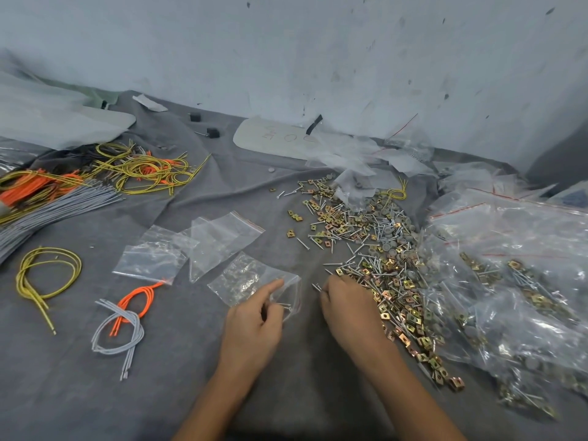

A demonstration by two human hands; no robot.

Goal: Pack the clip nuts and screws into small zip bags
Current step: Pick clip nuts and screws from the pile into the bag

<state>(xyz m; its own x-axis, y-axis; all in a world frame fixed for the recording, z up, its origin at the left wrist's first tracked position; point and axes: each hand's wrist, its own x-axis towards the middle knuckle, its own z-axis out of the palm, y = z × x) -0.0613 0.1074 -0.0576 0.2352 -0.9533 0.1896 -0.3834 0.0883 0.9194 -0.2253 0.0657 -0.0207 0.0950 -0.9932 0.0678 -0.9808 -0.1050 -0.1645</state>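
A heap of brass-coloured clip nuts and silver screws (375, 249) spreads over the grey cloth right of centre. Just left of it lies a small clear zip bag (245, 278) with a red strip at its mouth. My left hand (254, 319) holds that bag at its open end, forefinger stretched over the plastic, a screw by the fingers. My right hand (346, 307) rests at the heap's near-left edge and pinches a few screws at its fingertips. Two or three more empty zip bags (197, 246) lie farther left.
Large clear bags of packed nuts and screws (515, 281) fill the right side. Bundles of yellow, orange and grey wires (79, 179) lie at the left, with loose wire loops (127, 319) nearer. A wall stands behind, with plastic scraps along its foot.
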